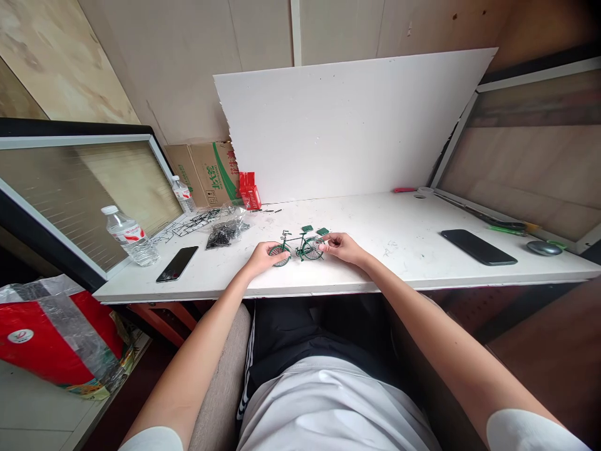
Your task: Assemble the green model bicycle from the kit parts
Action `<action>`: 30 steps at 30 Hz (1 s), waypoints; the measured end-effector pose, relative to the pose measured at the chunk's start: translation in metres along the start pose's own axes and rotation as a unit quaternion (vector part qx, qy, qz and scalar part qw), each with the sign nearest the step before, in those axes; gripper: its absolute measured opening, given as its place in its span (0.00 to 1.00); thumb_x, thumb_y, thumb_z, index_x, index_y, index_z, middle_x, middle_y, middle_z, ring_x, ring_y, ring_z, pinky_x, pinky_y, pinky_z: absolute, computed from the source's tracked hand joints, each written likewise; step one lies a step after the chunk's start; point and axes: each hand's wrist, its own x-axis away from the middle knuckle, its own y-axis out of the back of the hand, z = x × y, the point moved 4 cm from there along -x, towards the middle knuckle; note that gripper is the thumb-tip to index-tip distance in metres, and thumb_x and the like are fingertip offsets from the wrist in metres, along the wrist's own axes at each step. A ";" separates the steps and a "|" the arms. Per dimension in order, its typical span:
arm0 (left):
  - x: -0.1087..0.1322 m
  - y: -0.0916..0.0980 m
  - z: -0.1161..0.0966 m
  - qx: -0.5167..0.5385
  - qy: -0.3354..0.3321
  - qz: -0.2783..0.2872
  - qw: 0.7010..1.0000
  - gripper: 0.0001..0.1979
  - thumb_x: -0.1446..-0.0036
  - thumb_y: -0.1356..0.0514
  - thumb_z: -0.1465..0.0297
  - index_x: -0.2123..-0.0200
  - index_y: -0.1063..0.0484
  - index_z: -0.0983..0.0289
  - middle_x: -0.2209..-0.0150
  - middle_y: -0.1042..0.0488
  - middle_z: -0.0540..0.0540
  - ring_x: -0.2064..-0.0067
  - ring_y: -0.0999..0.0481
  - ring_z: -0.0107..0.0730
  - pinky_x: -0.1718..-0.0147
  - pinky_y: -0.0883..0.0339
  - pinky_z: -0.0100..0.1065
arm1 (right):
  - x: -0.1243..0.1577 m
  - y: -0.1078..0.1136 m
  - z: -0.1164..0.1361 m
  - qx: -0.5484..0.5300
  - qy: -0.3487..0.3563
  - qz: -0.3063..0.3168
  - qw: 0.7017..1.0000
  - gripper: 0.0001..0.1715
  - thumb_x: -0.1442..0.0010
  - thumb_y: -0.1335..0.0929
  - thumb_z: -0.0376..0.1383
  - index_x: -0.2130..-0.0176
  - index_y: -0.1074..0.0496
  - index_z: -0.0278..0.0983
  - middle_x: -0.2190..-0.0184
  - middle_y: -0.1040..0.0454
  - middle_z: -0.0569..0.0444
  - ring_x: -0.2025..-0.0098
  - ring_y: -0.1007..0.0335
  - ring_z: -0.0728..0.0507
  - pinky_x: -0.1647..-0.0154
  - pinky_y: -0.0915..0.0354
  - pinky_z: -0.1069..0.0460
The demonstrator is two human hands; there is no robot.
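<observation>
A small green model bicycle (300,243) stands upright on the white table (375,219), near its front edge. Its handlebar end points left. My left hand (265,258) grips the front wheel, with the thumb across it. At the other end, my right hand (345,247) pinches the rear of the bicycle by the back wheel and the green rear rack. Both hands rest low, close to the tabletop. The right fingertips are partly hidden behind the bicycle.
Left are a phone (177,264), water bottle (131,236), plastic bag of dark parts (226,232) and black part frames (200,220). A red box (250,190) stands behind. Right lie a black device (477,247) and mouse (543,248). A white board (352,125) leans at the back.
</observation>
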 end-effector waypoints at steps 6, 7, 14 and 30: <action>0.000 -0.002 -0.003 -0.008 -0.010 0.014 1.000 0.23 0.43 0.28 0.51 0.56 0.15 0.65 0.55 0.14 0.61 0.55 0.17 0.44 0.53 0.26 0.40 | 0.000 -0.006 0.003 -0.002 0.000 0.000 1.000 0.37 0.45 0.25 0.66 0.60 0.22 0.36 0.75 0.41 0.60 0.71 0.48 0.47 0.67 0.47 0.50; 0.000 -0.002 -0.003 -0.007 -0.011 0.017 1.000 0.23 0.43 0.28 0.51 0.55 0.15 0.65 0.54 0.14 0.61 0.54 0.17 0.45 0.52 0.26 0.40 | -0.001 -0.006 0.004 0.003 -0.002 0.001 1.000 0.37 0.45 0.25 0.65 0.59 0.22 0.35 0.75 0.44 0.62 0.71 0.50 0.48 0.67 0.48 0.50; 0.001 -0.008 -0.009 -0.031 -0.027 0.005 0.999 0.21 0.41 0.30 0.52 0.56 0.16 0.64 0.54 0.14 0.61 0.54 0.17 0.46 0.51 0.26 0.41 | -0.003 0.008 0.019 0.031 0.025 0.030 0.999 0.36 0.45 0.22 0.60 0.50 0.18 0.36 0.74 0.52 0.64 0.72 0.54 0.49 0.66 0.52 0.50; 0.001 -0.016 0.001 -0.033 0.008 -0.002 0.999 0.23 0.47 0.26 0.51 0.58 0.18 0.64 0.56 0.15 0.60 0.54 0.18 0.47 0.51 0.27 0.41 | 0.002 0.000 0.053 0.263 0.085 0.018 0.961 0.22 0.27 0.33 0.54 0.54 0.19 0.40 0.68 0.21 0.48 0.70 0.33 0.43 0.66 0.46 0.50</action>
